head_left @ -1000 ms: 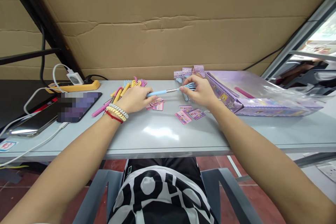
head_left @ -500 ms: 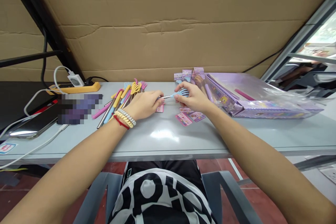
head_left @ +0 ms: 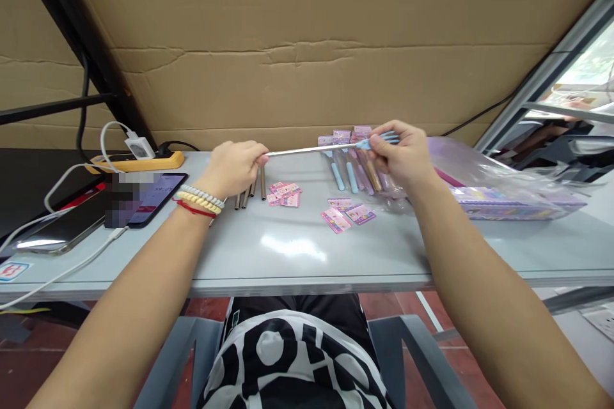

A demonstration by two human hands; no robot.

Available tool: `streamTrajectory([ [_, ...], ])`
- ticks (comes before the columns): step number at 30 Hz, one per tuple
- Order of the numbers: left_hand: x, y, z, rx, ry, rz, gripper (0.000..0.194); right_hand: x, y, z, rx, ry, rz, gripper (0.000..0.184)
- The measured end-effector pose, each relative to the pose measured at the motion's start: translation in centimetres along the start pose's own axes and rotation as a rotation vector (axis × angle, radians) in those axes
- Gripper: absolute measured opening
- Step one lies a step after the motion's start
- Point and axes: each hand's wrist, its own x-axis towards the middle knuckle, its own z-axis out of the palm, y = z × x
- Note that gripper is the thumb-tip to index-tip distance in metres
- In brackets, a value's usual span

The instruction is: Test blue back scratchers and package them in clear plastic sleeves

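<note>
A telescopic back scratcher (head_left: 311, 149) is stretched out level between my two hands, its thin metal rod bare. My right hand (head_left: 400, 152) is closed around its light-blue claw head. At the other end, my left hand (head_left: 235, 168) grips the rod's end and hides whatever handle is there. Below the left hand lie several metal tubes (head_left: 263, 184), partly covered by it. Small pink printed cards (head_left: 285, 193) rest on the table beside them, and more cards (head_left: 337, 220) lie nearer the middle. Bagged back scratchers (head_left: 350, 176) with purple header cards lie left of my right hand.
A purple box with clear plastic (head_left: 518, 202) stands at the right. On the left are phones (head_left: 156, 201), white cables and a yellow power strip (head_left: 167, 160). A cardboard wall (head_left: 288, 89) closes off the back of the grey table (head_left: 307, 262).
My hands have moved apart, the right one to the right and the left one to the left. The back scratcher's rod is now drawn out long between them.
</note>
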Motion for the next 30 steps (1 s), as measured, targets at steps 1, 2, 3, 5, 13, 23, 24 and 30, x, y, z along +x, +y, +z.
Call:
streamTrajectory([
  [1, -0.1, -0.9, -0.1, 0.013, 0.032, -0.025, 0.035, 0.3, 0.3, -0.8, 0.012, 0.084, -0.031, 0.037],
  [2, -0.3, -1.7, -0.2, 0.024, 0.052, -0.047, 0.036, 0.6, 0.6, -1.6, 0.029, 0.164, -0.062, 0.037],
  [3, -0.5, -2.4, -0.3, 0.025, 0.057, -0.059, 0.036, 0.8, 0.9, -2.2, 0.014, 0.180, -0.065, 0.037],
  [5, -0.8, -3.3, -0.4, 0.003, 0.038, -0.080, 0.037, 1.2, 1.4, -2.8, -0.018, 0.193, -0.073, 0.037],
  [13, -0.7, -1.1, -0.8, 0.005, -0.013, -0.095, 0.034, 0.2, 0.5, 0.1, -0.047, 0.172, -0.061, 0.043],
  [23, -0.4, 7.3, -0.6, 0.019, -0.057, 0.078, 0.033, -3.7, -0.7, 7.1, -0.090, -0.327, -0.114, 0.044],
  [24, -0.5, 7.1, -0.6, 0.023, -0.060, 0.081, 0.033, -3.6, -0.7, 7.0, -0.095, -0.312, -0.104, 0.045],
  [30, 0.0, 5.9, -0.7, 0.008, -0.102, 0.056, 0.039, -2.5, -0.3, 6.4, -0.049, -0.238, -0.093, 0.053],
])
